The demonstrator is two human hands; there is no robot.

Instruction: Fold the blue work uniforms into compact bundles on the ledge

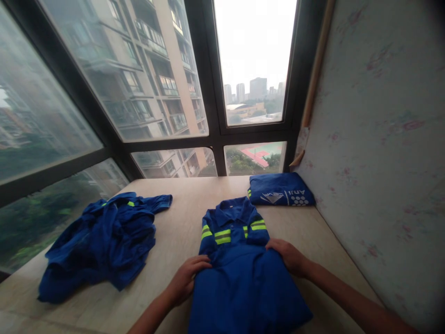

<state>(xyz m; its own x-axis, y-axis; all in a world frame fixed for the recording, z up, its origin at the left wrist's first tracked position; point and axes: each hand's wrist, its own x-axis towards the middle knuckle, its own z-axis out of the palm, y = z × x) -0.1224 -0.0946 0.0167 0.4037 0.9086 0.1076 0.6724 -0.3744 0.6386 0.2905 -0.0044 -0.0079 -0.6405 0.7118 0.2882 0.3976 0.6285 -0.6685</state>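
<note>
A blue work shirt point(243, 283) with a collar and yellow-green and grey reflective bands lies in front of me, its collar toward the window. Its sides are turned inward at the upper part, and the lower part spreads toward me. At its left edge, my left hand point(187, 277) has its fingers closed over the cloth, thumb hidden. My right hand point(289, 256) grips the opposite edge just below the bands, fingers bent around the fabric. Both hands sit at about the same height along the shirt.
A crumpled blue garment point(104, 241) lies to the left on the pale ledge point(181, 222). At the back right, a folded blue garment point(281, 189) with white print rests against the patterned wall point(375, 185). Dark-framed windows point(217, 134) border the ledge's far and left sides.
</note>
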